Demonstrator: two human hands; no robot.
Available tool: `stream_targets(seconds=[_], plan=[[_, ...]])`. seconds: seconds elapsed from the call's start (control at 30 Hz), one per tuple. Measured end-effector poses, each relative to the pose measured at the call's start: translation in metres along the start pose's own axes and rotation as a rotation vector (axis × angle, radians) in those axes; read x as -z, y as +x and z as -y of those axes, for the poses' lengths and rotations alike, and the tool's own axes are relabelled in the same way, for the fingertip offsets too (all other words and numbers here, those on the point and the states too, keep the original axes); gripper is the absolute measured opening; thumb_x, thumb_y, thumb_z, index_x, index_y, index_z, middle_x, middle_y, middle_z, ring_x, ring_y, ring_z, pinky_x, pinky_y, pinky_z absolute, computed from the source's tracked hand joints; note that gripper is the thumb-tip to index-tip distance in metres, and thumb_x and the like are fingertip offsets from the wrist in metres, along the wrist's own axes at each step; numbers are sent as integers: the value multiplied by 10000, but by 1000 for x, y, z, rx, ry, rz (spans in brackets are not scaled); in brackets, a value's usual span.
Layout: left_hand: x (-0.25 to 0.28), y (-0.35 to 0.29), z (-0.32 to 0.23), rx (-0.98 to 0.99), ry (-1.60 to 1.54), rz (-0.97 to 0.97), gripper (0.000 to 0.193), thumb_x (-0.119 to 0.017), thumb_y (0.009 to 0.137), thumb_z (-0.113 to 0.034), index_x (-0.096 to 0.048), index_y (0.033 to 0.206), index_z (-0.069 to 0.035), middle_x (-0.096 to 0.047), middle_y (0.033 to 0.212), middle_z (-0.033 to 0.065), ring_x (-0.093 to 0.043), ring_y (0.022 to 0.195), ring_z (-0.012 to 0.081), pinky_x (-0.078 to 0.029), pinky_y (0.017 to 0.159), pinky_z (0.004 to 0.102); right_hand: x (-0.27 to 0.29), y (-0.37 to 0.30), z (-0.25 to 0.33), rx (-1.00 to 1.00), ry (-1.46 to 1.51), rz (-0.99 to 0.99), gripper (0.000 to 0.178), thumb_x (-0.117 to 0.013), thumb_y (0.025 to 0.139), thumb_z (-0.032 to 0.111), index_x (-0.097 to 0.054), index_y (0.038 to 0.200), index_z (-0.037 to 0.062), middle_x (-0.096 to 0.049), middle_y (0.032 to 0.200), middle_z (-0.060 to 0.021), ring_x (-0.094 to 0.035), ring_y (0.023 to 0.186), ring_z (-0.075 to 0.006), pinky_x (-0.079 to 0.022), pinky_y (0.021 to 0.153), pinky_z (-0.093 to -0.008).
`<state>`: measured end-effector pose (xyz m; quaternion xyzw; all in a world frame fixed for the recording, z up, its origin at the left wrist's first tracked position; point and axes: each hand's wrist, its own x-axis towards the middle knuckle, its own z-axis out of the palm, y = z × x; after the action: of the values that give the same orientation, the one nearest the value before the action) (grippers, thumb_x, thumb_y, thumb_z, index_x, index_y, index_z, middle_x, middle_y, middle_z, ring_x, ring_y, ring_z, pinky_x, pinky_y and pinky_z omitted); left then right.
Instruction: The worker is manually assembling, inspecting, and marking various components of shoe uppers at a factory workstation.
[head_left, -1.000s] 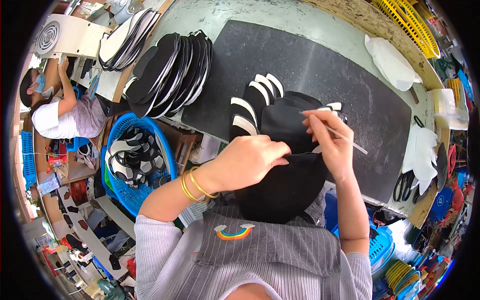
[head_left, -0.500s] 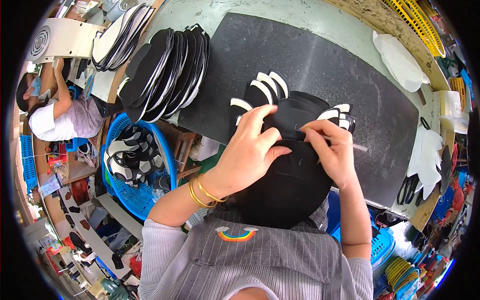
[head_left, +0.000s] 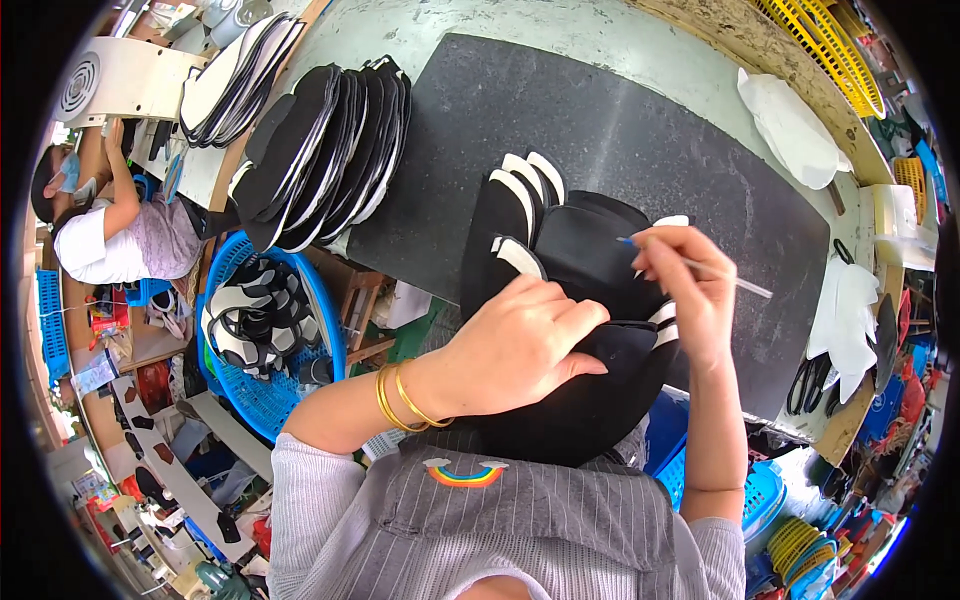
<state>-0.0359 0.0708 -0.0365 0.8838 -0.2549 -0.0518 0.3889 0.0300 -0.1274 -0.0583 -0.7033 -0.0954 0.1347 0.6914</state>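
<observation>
My left hand (head_left: pixel 520 345) is closed on the edge of a black piece (head_left: pixel 620 345), pulled toward me over the others. A pile of black pieces with curved white strips, seemingly shoe uppers (head_left: pixel 585 240), fans out in front of me on the mat's near edge and over my lap. My right hand (head_left: pixel 690 285) grips a slim clear-barrelled pen (head_left: pixel 750 286). Its blue tip sits just above the top black piece, and I cannot tell whether it touches. More black fabric below my left hand lies against my apron.
A dark mat (head_left: pixel 690 170) covers the pale worktable. Black-and-white cut pieces (head_left: pixel 325 150) stand stacked at left. A blue basket (head_left: pixel 335 310) of similar parts is below them. Scissors (head_left: pixel 808 385) and white sheets (head_left: pixel 840 310) lie at right. A masked person (head_left: pixel 135 230) works far left.
My left hand has moved down toward me, drawing a black piece off the pile. The right hand has lifted slightly to the right with the pen, exposing the piece beneath.
</observation>
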Motion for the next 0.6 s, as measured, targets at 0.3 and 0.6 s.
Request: stream_targets(seconds=[0.3,0.6], plan=[[-6,15,22,94,206,-238,460,-703,794,-323,-557,1095,-7,-474,1245,173,-520,1044,326,-419,898,408,-7,5,-14,124,-349,81,101,-587,854,27,-642,912,-34,-663,777,-98,-643,699,-135,-496,608,-255],[2,31,42,361,-174,-270,498,-725,800,-304,-536,1139,9,-597,868,129,-592,702,206,-495,624,305,11,9,-8,-17,175,-122,159,-539,908,70,-666,956,-14,-644,778,-33,-513,675,-40,-386,602,-171]])
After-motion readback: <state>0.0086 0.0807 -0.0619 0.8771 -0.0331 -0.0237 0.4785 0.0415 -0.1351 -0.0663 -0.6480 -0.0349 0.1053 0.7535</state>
